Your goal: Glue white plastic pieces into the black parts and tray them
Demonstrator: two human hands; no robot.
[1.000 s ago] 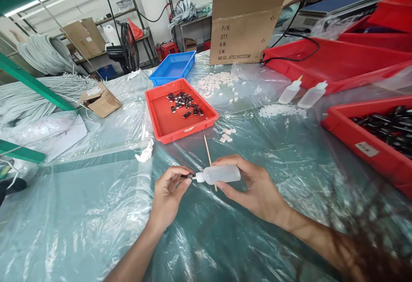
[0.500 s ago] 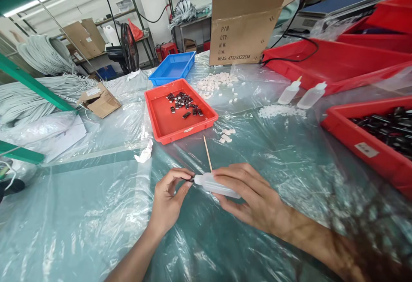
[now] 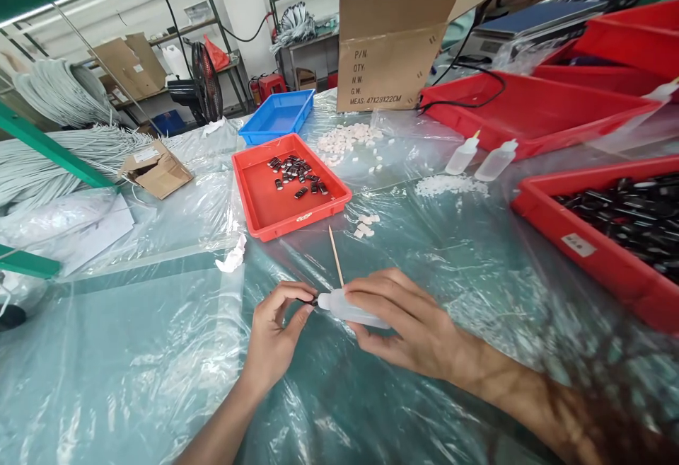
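My right hand point(image 3: 403, 320) is wrapped round a small translucent squeeze bottle point(image 3: 347, 308), and a thin wooden stick point(image 3: 334, 255) juts up from the same grip. The bottle's nozzle points left and touches a small dark part point(image 3: 309, 301) pinched between the thumb and fingers of my left hand point(image 3: 276, 327). Both hands hover just above the plastic-covered table point(image 3: 132, 352). Beyond them sits an orange-red tray point(image 3: 265, 203) holding several small dark parts point(image 3: 295, 171).
A blue tray point(image 3: 279, 115), a cardboard box point(image 3: 392, 47), scattered white pieces point(image 3: 344, 139) and two more squeeze bottles point(image 3: 477, 157) lie farther back. Red bins point(image 3: 583, 238) with dark parts stand on the right. White cable bundles point(image 3: 58, 161) and a small carton point(image 3: 153, 168) lie left.
My right hand rolled over the bottle, covering it from above, and lowered it slightly toward the table. The left hand kept its pinch at the nozzle. The view shifted a little.
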